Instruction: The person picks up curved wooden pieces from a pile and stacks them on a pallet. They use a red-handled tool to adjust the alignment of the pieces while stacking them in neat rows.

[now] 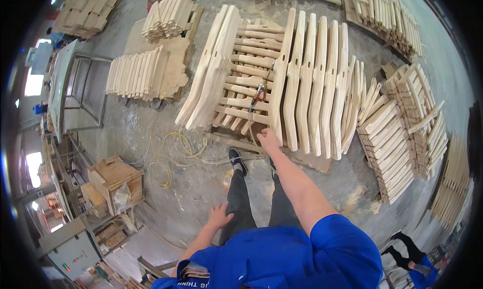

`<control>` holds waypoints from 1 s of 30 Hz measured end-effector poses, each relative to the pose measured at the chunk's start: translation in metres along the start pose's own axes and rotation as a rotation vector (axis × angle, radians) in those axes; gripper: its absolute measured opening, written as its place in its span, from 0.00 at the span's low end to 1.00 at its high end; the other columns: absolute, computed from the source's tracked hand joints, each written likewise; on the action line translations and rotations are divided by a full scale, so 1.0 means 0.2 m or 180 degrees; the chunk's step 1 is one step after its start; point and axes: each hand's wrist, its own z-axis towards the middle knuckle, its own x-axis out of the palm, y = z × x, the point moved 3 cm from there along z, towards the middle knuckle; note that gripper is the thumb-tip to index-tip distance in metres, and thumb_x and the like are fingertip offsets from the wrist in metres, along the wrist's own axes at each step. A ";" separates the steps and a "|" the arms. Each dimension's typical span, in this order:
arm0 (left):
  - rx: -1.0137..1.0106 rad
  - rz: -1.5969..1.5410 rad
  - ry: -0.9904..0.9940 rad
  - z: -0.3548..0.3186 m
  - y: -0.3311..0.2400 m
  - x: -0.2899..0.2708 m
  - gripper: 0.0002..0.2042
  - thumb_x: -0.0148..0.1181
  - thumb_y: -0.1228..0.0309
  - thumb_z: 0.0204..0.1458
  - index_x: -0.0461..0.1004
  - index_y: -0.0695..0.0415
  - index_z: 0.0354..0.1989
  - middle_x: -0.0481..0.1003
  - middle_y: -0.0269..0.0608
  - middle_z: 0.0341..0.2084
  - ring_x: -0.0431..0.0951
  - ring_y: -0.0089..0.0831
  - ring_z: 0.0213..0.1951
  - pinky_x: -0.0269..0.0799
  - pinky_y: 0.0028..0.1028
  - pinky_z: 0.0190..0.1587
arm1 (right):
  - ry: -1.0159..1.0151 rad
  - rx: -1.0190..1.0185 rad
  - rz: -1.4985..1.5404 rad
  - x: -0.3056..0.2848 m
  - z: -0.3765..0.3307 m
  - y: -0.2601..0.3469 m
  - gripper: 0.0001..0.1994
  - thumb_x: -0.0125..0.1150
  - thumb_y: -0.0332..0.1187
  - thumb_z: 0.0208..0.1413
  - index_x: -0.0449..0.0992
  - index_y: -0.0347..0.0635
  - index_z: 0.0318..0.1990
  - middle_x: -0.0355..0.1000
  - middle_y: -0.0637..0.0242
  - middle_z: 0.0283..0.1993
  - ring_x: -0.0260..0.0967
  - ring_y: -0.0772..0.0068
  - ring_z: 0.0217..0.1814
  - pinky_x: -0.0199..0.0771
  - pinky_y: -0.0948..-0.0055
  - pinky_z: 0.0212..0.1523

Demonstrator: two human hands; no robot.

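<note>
My right hand (268, 139) is at the near end of a bent wooden leg (277, 95), the leftmost in a spread row of similar legs (306, 80). From here I cannot tell whether my fingers close around the wood or only touch it. My left hand (220, 216) is by my left thigh, fingers loosely apart and holding nothing.

As far as I can judge, shaping is well along: the legs have their bend, and many in the row show a slot already cut. More slotted legs lie packed tightly in a bundle (214, 73) on the left, and crosswise rails (251, 61) fill the space between. I see no leg joined to a rail; which pieces are finished and which wait, I cannot say. The air tool (259, 93) lies on the rails, out of my hands, its hose (250, 121) running toward me.

A low pallet (235, 141) shows under the near edge of this load. Far left, another pallet's sheet (173, 78) bears two stacks of short wooden blocks (133, 73). Nearer on the left, a wooden box (113, 168) has a clear plastic bag (122, 194) against its front; its contents are hidden. The grey cabinet (75, 254) is shut.
</note>
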 end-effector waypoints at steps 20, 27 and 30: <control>-0.0795 0.1075 0.1955 0.58 0.41 -0.03 0.52 0.49 0.31 0.37 0.23 0.34 0.64 0.34 0.69 0.61 0.54 0.68 0.56 0.59 0.53 0.51 | -0.1558 0.0968 -0.1225 0.45 1.15 0.03 0.27 0.56 0.26 0.44 0.57 0.35 0.54 0.59 0.48 0.52 0.66 0.51 0.48 0.70 0.59 0.46; -0.0580 0.1064 0.2024 0.58 0.44 -0.07 0.50 0.45 0.30 0.38 0.26 0.37 0.65 0.40 0.68 0.61 0.52 0.63 0.59 0.52 0.47 0.58 | 0.0532 0.0967 0.1276 0.50 0.67 0.24 0.17 0.50 0.47 0.55 0.69 0.39 0.32 0.62 0.68 0.14 0.54 0.81 0.08 0.51 0.77 0.06; -0.0375 0.0832 0.1810 0.55 0.45 -0.12 0.48 0.43 0.31 0.40 0.31 0.38 0.65 0.42 0.67 0.61 0.51 0.62 0.60 0.51 0.46 0.59 | 0.0690 0.1022 0.1462 0.44 0.50 0.36 0.19 0.47 0.48 0.56 0.70 0.38 0.31 0.66 0.66 0.15 0.58 0.78 0.10 0.54 0.77 0.08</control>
